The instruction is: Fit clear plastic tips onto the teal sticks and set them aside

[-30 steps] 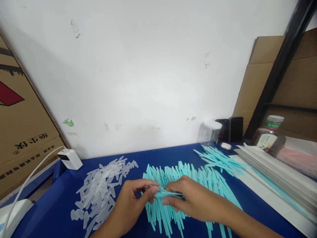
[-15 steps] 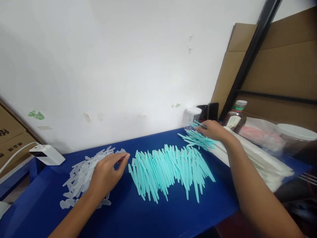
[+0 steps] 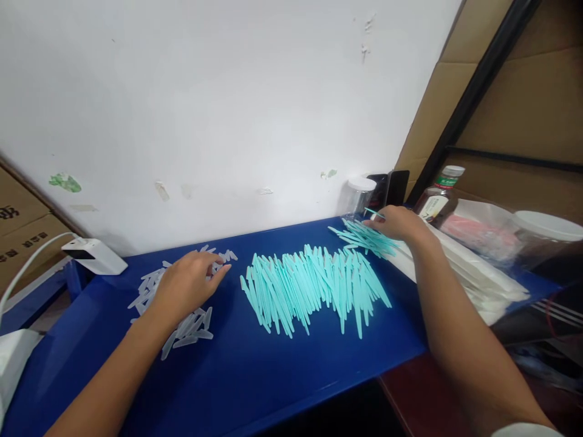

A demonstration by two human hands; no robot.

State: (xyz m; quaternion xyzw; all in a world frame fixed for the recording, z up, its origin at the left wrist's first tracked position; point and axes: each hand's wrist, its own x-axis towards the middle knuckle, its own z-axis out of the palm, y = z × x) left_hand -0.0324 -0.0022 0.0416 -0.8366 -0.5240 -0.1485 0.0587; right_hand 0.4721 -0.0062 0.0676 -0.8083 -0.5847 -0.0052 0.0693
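My left hand (image 3: 194, 279) hovers over the pile of small translucent plastic sleeves (image 3: 194, 325), thumb and forefinger apart. Nothing shows between its fingertips. At the back right, my right hand (image 3: 395, 223) pinches a slim turquoise stick (image 3: 374, 213), one end of which sticks out past the fingers. Beneath that hand lies a loose heap of turquoise sticks (image 3: 367, 238). Between the hands, a wide row of flat, tapered turquoise sticks (image 3: 300, 288), shaped like eyebrow razors, lies side by side on the blue tabletop (image 3: 273, 376).
White plastic packaging (image 3: 469, 273) lies right of the heap. Behind stand a clear jar (image 3: 357, 197), a dark bottle (image 3: 435, 200), a bag with pink contents (image 3: 480, 233) and a white-lidded tub (image 3: 549, 227). A white device (image 3: 95, 256) with a cable sits far left.
My left hand has moved left over the sleeves, and its thumb and forefinger have parted. My right hand stays by the heap, still pinching a stick. The view has tipped slightly downward.
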